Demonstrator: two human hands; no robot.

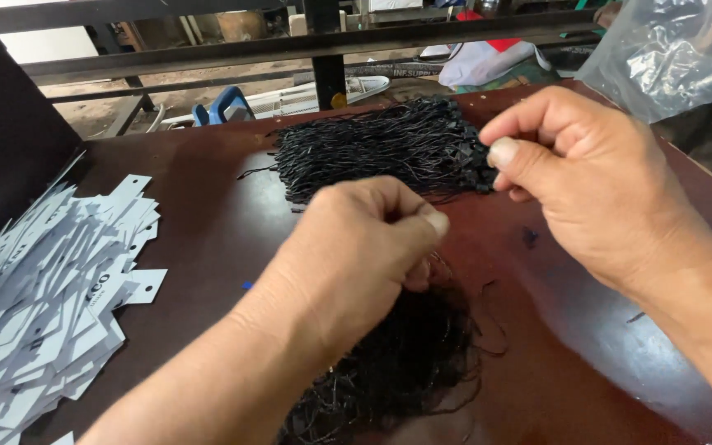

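Nearest: tangled heap of thin black strings point(405, 363), limp, light, snag-prone. Left hand point(364, 247) pinched shut on one strand; right hand point(587, 181) pinches the bundled black strings point(372, 148) at their stiffer plastic ends.

A dark brown table point(208, 222) is carrying a bundle of black strings point(381, 148) at its far middle, a looser tangle of black strings point(405, 363) at the near edge, and a spread of white paper tags point(43, 305) lying along its left side.
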